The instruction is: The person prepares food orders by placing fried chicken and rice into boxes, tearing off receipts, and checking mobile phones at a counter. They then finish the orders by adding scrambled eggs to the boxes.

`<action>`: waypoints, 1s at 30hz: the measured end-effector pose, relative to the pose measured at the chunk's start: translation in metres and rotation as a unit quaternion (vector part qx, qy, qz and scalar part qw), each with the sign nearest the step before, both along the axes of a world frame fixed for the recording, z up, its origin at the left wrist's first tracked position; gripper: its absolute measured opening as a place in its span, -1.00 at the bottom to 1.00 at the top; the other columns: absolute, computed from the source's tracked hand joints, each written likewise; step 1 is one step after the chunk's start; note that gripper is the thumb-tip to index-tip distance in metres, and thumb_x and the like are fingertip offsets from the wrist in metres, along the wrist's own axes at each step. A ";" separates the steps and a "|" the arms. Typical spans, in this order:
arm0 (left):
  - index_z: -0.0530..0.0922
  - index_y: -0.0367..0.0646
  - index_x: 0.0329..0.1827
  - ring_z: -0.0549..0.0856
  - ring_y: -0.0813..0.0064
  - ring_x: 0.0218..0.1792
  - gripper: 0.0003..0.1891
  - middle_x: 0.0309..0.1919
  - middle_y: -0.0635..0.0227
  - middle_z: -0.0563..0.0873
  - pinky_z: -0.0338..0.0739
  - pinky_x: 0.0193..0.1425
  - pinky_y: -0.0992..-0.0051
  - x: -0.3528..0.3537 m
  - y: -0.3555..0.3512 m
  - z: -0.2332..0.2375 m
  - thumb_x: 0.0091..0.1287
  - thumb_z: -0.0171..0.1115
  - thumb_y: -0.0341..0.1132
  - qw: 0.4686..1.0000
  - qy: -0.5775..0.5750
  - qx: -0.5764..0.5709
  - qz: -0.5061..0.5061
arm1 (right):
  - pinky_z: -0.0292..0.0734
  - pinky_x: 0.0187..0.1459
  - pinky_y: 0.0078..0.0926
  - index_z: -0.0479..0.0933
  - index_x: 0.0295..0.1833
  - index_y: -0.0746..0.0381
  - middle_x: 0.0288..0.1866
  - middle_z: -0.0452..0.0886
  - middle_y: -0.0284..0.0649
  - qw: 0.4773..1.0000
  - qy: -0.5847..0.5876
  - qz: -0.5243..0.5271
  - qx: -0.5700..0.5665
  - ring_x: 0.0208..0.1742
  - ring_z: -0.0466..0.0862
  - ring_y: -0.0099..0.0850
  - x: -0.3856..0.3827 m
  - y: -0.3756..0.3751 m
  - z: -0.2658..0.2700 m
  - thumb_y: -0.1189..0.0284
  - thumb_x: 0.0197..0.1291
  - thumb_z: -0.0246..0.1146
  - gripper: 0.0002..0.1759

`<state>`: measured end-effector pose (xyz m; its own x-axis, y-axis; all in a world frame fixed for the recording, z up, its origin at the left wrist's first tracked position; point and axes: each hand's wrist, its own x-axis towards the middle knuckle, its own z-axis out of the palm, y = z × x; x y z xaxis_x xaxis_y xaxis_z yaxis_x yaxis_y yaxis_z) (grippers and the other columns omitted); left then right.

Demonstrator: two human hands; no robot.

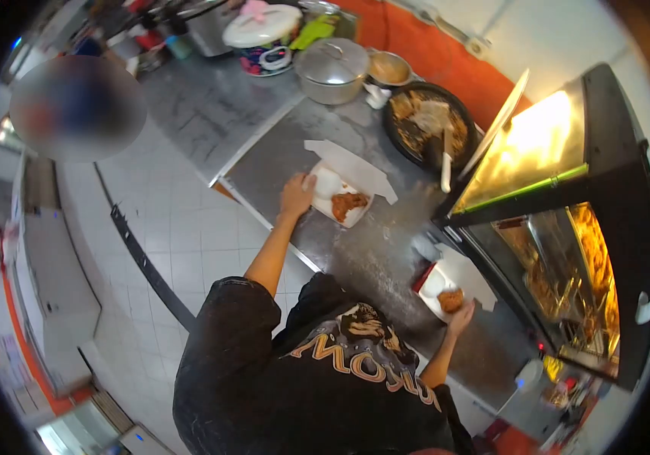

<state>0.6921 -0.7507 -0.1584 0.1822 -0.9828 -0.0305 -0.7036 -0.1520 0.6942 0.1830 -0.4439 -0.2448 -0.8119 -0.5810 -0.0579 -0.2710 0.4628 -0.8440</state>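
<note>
An open white takeaway box [327, 182] stands on the steel counter with a piece of fried chicken [348, 205] and a white round item inside. My left hand [297, 195] is at its left edge, fingers closed on the rim. Farther right, a second open box [432, 282], red on its outer side, holds another piece of chicken [451, 300] beside a white round item. At that box's lower right corner is my right hand [461, 318], its fingers pressed against the edge and partly hidden.
A lit glass food warmer [530, 250] stands at the right. Behind the boxes are a black pan [395, 136] of food with a white-handled utensil [446, 163], a lidded pot [332, 68] and a patterned container [262, 38]. A blurred person [78, 106] is at upper left.
</note>
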 end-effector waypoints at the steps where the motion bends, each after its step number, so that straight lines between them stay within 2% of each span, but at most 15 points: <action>1: 0.56 -0.22 0.15 0.59 -0.07 0.11 -0.41 0.07 -0.07 0.63 0.43 0.22 0.10 -0.003 -0.002 0.016 0.41 -0.04 0.15 0.999 -0.028 0.042 -0.009 | 0.18 0.42 -0.34 0.32 0.36 0.42 0.40 0.37 0.00 1.000 0.002 -0.023 0.003 0.41 0.35 -0.23 0.004 -0.001 0.003 0.23 0.52 -0.13 -0.47; 3: 0.56 -0.17 0.17 0.59 -0.07 0.12 -0.44 0.06 -0.03 0.64 0.44 0.23 0.11 -0.005 -0.012 0.013 0.43 -0.05 0.13 0.993 -0.091 0.074 -0.025 | 0.23 0.39 -0.35 0.39 0.31 0.42 0.34 0.45 0.00 0.999 0.020 -0.026 0.019 0.37 0.41 -0.23 0.008 0.003 0.009 0.21 0.52 -0.11 -0.47; 5: 0.58 -0.14 0.16 0.61 -0.02 0.09 -0.50 0.02 0.01 0.67 0.48 0.19 0.16 -0.002 -0.028 -0.008 0.40 0.02 0.05 0.988 -0.132 0.055 -0.051 | 0.45 0.17 -0.39 0.51 0.15 0.39 0.09 0.61 -0.15 0.998 -0.038 -0.022 -0.053 0.10 0.58 -0.36 0.031 -0.003 0.029 0.32 0.49 -0.03 -0.61; 6: 0.59 -0.14 0.15 0.63 0.03 0.07 -0.53 0.00 0.02 0.68 0.50 0.16 0.19 0.001 -0.026 -0.022 0.36 0.08 0.00 0.989 -0.110 0.020 -0.094 | 0.48 0.10 -0.35 0.54 0.02 0.36 -0.03 0.63 -0.09 0.994 0.076 -0.040 0.063 0.02 0.60 -0.28 0.015 0.009 0.008 0.27 0.46 -0.02 -0.62; 7: 0.60 -0.14 0.14 0.65 0.08 0.04 -0.55 -0.03 0.04 0.69 0.52 0.13 0.23 0.004 -0.029 -0.038 0.32 0.13 -0.04 0.987 -0.067 -0.025 -0.144 | 0.52 -0.03 -0.30 0.55 -0.01 0.28 -0.11 0.64 -0.15 0.998 0.026 -0.055 0.023 -0.10 0.60 -0.38 0.051 0.002 0.061 0.37 0.44 -0.01 -0.73; 8: 0.60 -0.15 0.12 0.66 0.13 0.02 -0.56 -0.05 0.06 0.70 0.54 0.10 0.26 0.006 -0.035 -0.056 0.28 0.19 -0.08 0.976 -0.023 -0.074 -0.204 | 0.52 -0.15 -0.24 0.55 -0.10 0.25 -0.23 0.64 -0.15 0.991 0.055 -0.101 0.068 -0.21 0.62 -0.34 0.054 0.007 0.051 0.35 0.41 0.01 -0.75; 10: 0.62 -0.15 0.10 0.70 0.23 -0.04 -0.58 -0.10 0.09 0.72 0.58 0.04 0.33 0.024 -0.069 -0.111 0.20 0.30 -0.17 0.922 0.086 -0.215 -0.310 | 0.52 -0.18 -0.07 0.53 -0.11 0.29 -0.35 0.60 0.02 0.985 0.051 -0.160 -0.028 -0.30 0.60 -0.02 0.070 0.007 0.053 0.37 0.36 -0.04 -0.72; 11: 0.61 -0.15 0.10 0.70 0.22 -0.03 -0.57 -0.09 0.09 0.72 0.58 0.04 0.33 -0.006 -0.080 -0.092 0.20 0.29 -0.16 0.930 0.071 -0.189 -0.308 | 0.52 -0.14 -0.04 0.56 -0.02 0.26 -0.28 0.63 0.10 0.974 0.185 -0.115 0.055 -0.23 0.63 0.04 0.071 0.009 0.053 0.42 0.29 -0.01 -0.71; 12: 0.61 -0.15 0.11 0.69 0.22 -0.02 -0.57 -0.08 0.09 0.72 0.57 0.05 0.33 -0.043 -0.076 -0.076 0.21 0.28 -0.16 0.933 0.056 -0.186 -0.304 | 0.53 -0.13 -0.01 0.57 0.09 0.23 -0.23 0.64 0.14 0.964 0.178 -0.152 0.125 -0.21 0.64 0.09 0.075 0.004 0.060 0.46 0.23 0.02 -0.64; 15: 0.59 -0.16 0.13 0.68 0.22 0.00 -0.55 -0.06 0.09 0.70 0.57 0.06 0.32 -0.139 -0.043 -0.023 0.22 0.26 -0.13 0.920 0.055 -0.165 -0.351 | 0.55 -0.18 -0.04 0.60 0.09 0.21 -0.26 0.63 0.18 0.965 0.098 -0.244 0.004 -0.25 0.66 0.07 0.087 0.002 0.050 0.40 0.38 -0.02 -0.66; 17: 0.58 -0.16 0.14 0.68 0.22 0.01 -0.55 -0.05 0.10 0.70 0.56 0.07 0.31 -0.178 -0.022 0.001 0.23 0.24 -0.12 0.905 0.083 -0.153 -0.389 | 0.56 -0.15 -0.14 0.59 0.06 0.27 -0.19 0.64 0.17 0.952 0.066 -0.291 -0.074 -0.20 0.67 0.05 0.104 0.009 0.075 0.34 0.43 -0.01 -0.66; 22: 0.55 -0.16 0.17 0.66 0.21 0.04 -0.52 -0.01 0.10 0.68 0.55 0.10 0.29 -0.234 0.023 0.025 0.26 0.20 -0.08 0.868 0.139 -0.065 -0.472 | 0.53 -0.02 -0.15 0.60 0.05 0.22 -0.10 0.67 0.05 0.945 0.079 -0.306 -0.079 -0.07 0.66 -0.01 0.113 -0.001 0.067 0.28 0.45 -0.02 -0.65; 26: 0.53 -0.17 0.19 0.64 0.21 0.06 -0.50 0.02 0.10 0.66 0.54 0.12 0.28 -0.261 0.064 0.049 0.28 0.16 -0.05 0.826 0.191 0.037 -0.530 | 0.49 0.00 -0.14 0.51 0.08 0.19 -0.08 0.65 0.00 0.943 0.026 -0.322 -0.079 -0.05 0.65 -0.03 0.117 0.003 0.080 0.18 0.48 -0.10 -0.61; 28: 0.51 -0.17 0.21 0.63 0.20 0.08 -0.49 0.03 0.11 0.65 0.54 0.13 0.28 -0.277 0.088 0.059 0.29 0.15 -0.04 0.803 0.212 0.091 -0.549 | 0.49 0.00 -0.16 0.46 0.07 0.19 -0.08 0.64 -0.01 0.946 -0.090 -0.286 -0.121 -0.05 0.64 -0.02 0.118 0.010 0.090 0.19 0.49 -0.10 -0.65; 30: 0.50 -0.17 0.22 0.63 0.20 0.09 -0.48 0.05 0.11 0.64 0.53 0.14 0.27 -0.298 0.119 0.070 0.30 0.13 -0.02 0.785 0.224 0.134 -0.562 | 0.50 -0.02 -0.16 0.45 0.07 0.18 -0.09 0.64 -0.01 0.952 -0.072 -0.272 -0.125 -0.06 0.64 -0.01 0.117 0.018 0.083 0.19 0.49 -0.10 -0.65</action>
<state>0.3941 -0.6319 -0.0887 -0.8838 -0.4616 -0.0767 -0.1921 0.2084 0.9590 0.3000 -0.4262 -0.1622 -0.9903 -0.0882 -0.1070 0.0782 0.2819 -0.9562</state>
